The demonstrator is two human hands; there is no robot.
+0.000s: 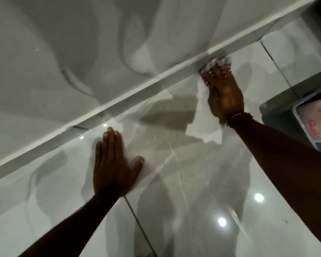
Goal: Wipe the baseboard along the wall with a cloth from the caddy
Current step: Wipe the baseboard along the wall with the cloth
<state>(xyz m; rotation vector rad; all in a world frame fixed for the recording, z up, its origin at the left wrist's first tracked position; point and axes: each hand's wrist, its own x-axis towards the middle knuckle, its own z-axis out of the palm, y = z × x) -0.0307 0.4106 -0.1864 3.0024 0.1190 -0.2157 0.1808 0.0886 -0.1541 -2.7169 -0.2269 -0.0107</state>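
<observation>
A grey tiled baseboard (130, 98) with a white top edge runs diagonally from lower left to upper right along the white wall. My right hand (224, 93) presses a pale pinkish cloth (217, 63) against the baseboard at the upper right; the cloth is blurred and mostly hidden under my fingers. My left hand (112, 164) lies flat on the glossy floor, fingers spread, holding nothing, a short way in front of the baseboard. The caddy (312, 115), a pale plastic container with a rounded rim, sits at the right edge, partly cut off.
Glossy light marble floor tiles (174, 201) reflect ceiling lights and my arms. The baseboard has a crack or joint (78, 127) near the left hand. A dark grout line (137, 219) runs down the floor.
</observation>
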